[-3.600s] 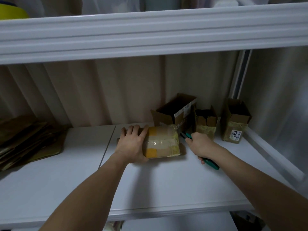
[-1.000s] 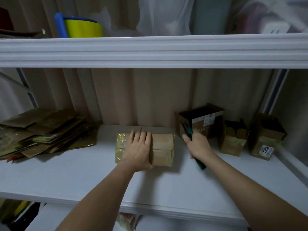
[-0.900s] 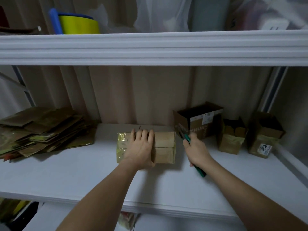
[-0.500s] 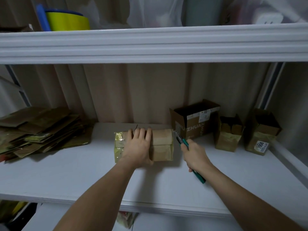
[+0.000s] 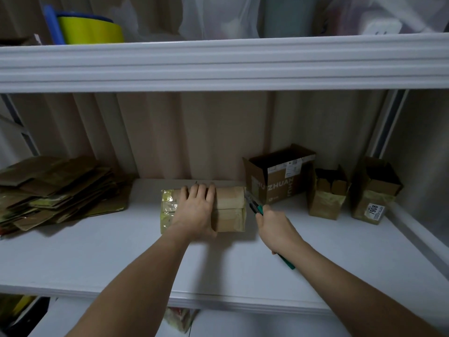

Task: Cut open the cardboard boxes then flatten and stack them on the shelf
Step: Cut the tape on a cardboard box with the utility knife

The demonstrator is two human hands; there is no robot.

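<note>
A taped, closed cardboard box (image 5: 229,210) lies on the white shelf (image 5: 121,259) at the middle. My left hand (image 5: 195,212) rests flat on top of it, fingers straight and reaching over its far edge. My right hand (image 5: 274,227) grips green-handled scissors (image 5: 255,205), whose blade tips touch the box's right end. A pile of flattened cardboard (image 5: 53,190) sits at the shelf's left. Three opened boxes stand at the right: a large one (image 5: 279,176), a small one (image 5: 326,198) and one with a white label (image 5: 374,190).
An upper shelf rail (image 5: 218,64) runs across just above, carrying a yellow and blue container (image 5: 87,30) and plastic bags. A corrugated back wall closes the shelf. The shelf's front edge (image 5: 218,300) is near my forearms, with a lower level below.
The scissor tips have moved left from near the large open box to the taped box's right end. My left hand has stayed on the box.
</note>
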